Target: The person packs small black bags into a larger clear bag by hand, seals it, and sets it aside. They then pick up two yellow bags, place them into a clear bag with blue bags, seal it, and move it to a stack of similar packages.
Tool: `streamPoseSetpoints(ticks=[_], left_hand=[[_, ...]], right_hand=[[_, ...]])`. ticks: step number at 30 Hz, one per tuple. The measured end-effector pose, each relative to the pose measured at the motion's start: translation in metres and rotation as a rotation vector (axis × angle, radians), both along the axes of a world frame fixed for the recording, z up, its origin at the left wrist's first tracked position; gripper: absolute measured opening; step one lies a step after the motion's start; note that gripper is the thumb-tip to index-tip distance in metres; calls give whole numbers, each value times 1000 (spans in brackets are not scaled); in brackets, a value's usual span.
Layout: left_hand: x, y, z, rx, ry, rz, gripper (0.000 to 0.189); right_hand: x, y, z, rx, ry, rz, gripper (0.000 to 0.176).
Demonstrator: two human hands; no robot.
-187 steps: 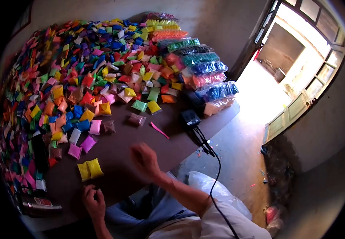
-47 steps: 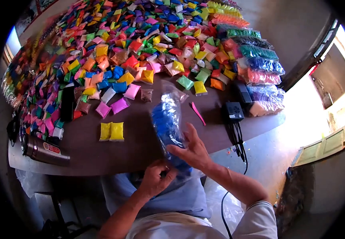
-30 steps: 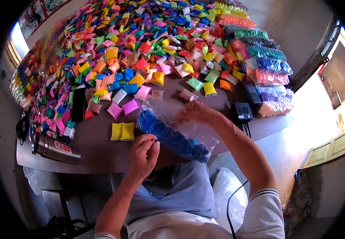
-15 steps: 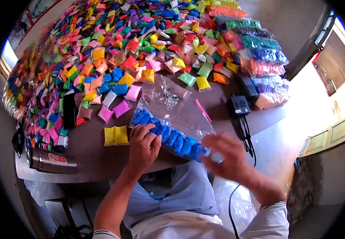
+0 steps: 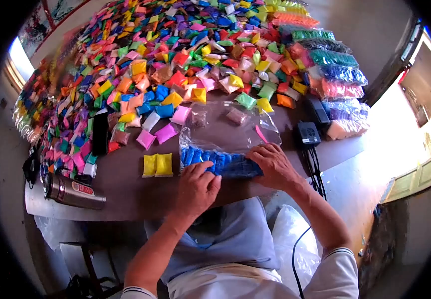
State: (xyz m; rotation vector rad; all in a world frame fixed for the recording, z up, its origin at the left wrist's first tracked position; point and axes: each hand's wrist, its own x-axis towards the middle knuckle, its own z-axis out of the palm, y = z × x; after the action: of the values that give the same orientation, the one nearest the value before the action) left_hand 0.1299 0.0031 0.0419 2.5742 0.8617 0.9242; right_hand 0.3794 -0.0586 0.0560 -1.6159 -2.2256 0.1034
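A clear plastic bag [image 5: 228, 142] lies in front of me at the table's near edge, its upper part flat and wrinkled. A row of blue packets [image 5: 220, 160] fills its lower side. My left hand [image 5: 198, 184] has its fingers bent over the row's left half, gripping bag and packets. At the right end, my right hand [image 5: 274, 165] grips the bag's corner, its thumb hidden. Beside the bag, to the left, sit two joined yellow packets [image 5: 157, 165]. A pink strip [image 5: 261, 133] shows near the bag's right edge.
A big heap of coloured packets [image 5: 175, 65] covers the far and left table. Filled clear bags [image 5: 342, 89] are stacked along the right. A black box with cables [image 5: 308, 133] stands at the right; a steel flask [image 5: 78, 193] and a black phone [image 5: 100, 134] are at the left.
The bag has turned from slanting to nearly level with the table edge, and its top has spread flatter. My right hand has moved from its lower right end up onto its right corner.
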Motion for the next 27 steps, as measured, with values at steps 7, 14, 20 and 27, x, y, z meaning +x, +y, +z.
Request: streamPoseSetpoints(ticks=[7,14,20,27], left_hand=[[10,-24,-12,20,5,130,18],[-11,-35,-6,-71,-33,-6,18],[-22,-42,-1,-180,-177,-4,16],[-22,-14,10,-103,-236,98,21]], right_hand=[[-44,24,-9,21,173,63,83],[-46,41,-12,-153,104,203,83],[-78,43,-10,-10,237,237,84],[-83,60,-38,-85,349,310,60]])
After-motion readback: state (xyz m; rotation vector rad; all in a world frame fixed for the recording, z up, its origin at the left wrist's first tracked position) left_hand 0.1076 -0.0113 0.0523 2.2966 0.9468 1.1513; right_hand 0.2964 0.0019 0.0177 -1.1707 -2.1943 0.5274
